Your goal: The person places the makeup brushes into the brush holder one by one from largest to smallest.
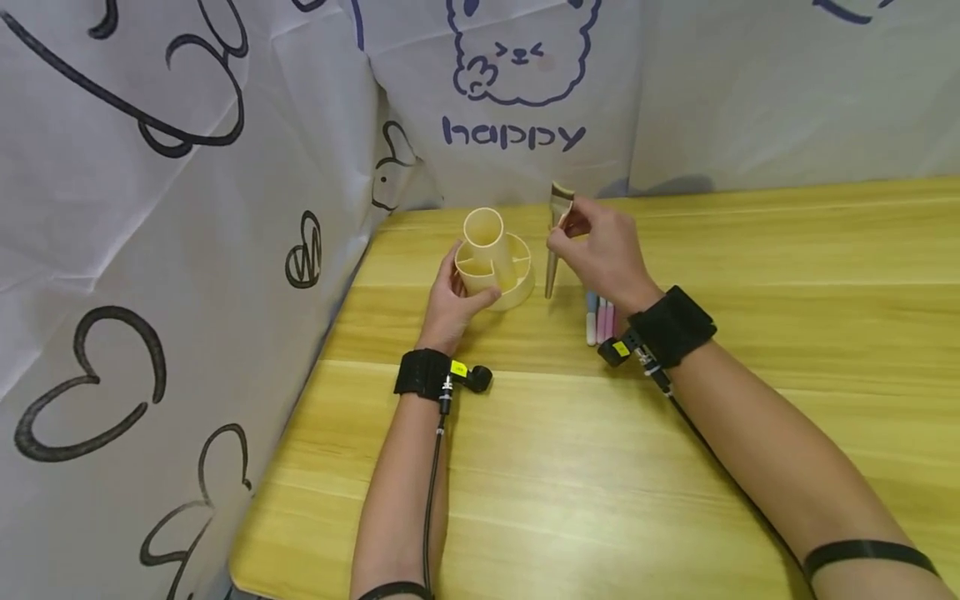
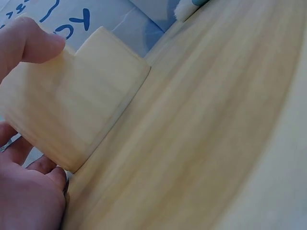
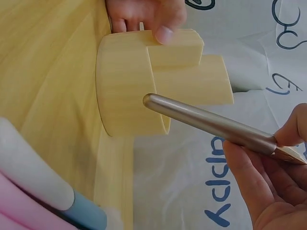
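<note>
A cream-yellow desk organizer (image 1: 517, 287) with a tall round tube and lower compartments stands upright at the table's back left. My left hand (image 1: 452, 308) grips its side, thumb on the near wall and fingers round the far side. In the left wrist view the base of the organizer (image 2: 96, 100) meets the tabletop. Just right of it, my right hand (image 1: 603, 250) pinches a makeup brush (image 1: 553, 262) with a metallic handle near the flat head, which points up. The handle end hangs down; in the right wrist view the brush handle (image 3: 206, 122) overlaps the organizer.
Several slim brushes (image 1: 602, 321) in white, blue and pink lie on the wooden table (image 1: 675, 467) below my right hand. White cloth with drawings (image 1: 517, 158) hangs behind the table and along its left edge. Cables run from both wrist cameras along the forearms.
</note>
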Motion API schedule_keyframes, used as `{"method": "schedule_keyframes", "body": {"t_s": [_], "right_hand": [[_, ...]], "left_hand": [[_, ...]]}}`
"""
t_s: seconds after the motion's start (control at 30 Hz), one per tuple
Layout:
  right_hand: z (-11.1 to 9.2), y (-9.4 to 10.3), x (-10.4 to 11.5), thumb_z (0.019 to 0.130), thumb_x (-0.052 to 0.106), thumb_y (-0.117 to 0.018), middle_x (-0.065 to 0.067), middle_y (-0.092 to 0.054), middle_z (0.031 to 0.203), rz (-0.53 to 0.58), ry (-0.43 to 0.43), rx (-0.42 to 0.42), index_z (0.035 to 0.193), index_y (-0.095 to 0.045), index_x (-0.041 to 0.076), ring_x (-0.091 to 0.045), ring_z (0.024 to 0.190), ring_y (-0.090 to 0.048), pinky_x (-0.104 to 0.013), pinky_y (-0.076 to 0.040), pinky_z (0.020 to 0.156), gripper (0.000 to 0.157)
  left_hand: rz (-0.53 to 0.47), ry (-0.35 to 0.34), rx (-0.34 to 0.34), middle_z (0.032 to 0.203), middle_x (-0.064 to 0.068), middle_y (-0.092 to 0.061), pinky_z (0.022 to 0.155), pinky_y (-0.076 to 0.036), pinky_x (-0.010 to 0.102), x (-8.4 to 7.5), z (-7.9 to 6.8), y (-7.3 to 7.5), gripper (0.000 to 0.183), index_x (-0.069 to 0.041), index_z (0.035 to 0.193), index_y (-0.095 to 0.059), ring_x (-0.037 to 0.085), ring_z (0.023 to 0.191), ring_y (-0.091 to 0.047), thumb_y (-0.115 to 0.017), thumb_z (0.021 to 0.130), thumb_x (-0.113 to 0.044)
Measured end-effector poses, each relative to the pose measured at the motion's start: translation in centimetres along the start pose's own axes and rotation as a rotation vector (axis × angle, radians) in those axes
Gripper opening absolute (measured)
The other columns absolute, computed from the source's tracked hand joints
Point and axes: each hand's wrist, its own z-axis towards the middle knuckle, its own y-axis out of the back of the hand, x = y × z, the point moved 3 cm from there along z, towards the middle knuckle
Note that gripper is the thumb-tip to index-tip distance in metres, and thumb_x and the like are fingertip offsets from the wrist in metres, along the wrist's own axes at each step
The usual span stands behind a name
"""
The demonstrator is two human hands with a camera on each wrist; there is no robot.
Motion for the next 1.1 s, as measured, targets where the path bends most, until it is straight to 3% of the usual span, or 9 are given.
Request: {"method": "schedule_keyframes", "body": {"t_s": [0.4,0.63,1.1], "right_hand": [[-0.6,0.4,-0.3,0.087,0.02,-0.059,-0.003,-0.066,0.087,-0.002,0.029,0.009,0.097,-0.065,0.009,-0.018,0.084,-0.061,-0.036,-0.049,0.081,0.016],[-0.8,0.4,-0.3,0.087,0.019,-0.059,-0.004,-0.067,0.089,-0.001,0.034,0.007,0.098,-0.064,0.01,-0.017,0.085,-0.062,-0.036,-0.05,0.081,0.015],[-1.1,0.3,0.2,0.091,0.021,-0.059,-0.004,-0.067,0.098,0.006,0.043,0.023,0.101,-0.062,0.01,-0.016,0.092,-0.063,-0.033,-0.056,0.078,0.016]], "left_hand": [[-0.068,-0.018,-0.011,0.148,0.005,-0.036,0.113,-0.028,0.032,0.5,0.4,-0.2,0.09,-0.014,0.149,-0.029,0.017,0.135,-0.036,-0.077,0.074,0.003],[-0.043,-0.012,0.001,0.148,0.006,-0.036,0.113,-0.028,0.033,0.4,0.2,-0.2,0.093,-0.012,0.151,-0.025,0.018,0.134,-0.037,-0.078,0.075,0.001],[0.003,-0.032,0.003,0.149,0.007,-0.034,0.112,-0.029,0.032,0.4,0.1,-0.2,0.095,-0.019,0.151,-0.026,0.018,0.133,-0.038,-0.08,0.074,-0.004]]}}
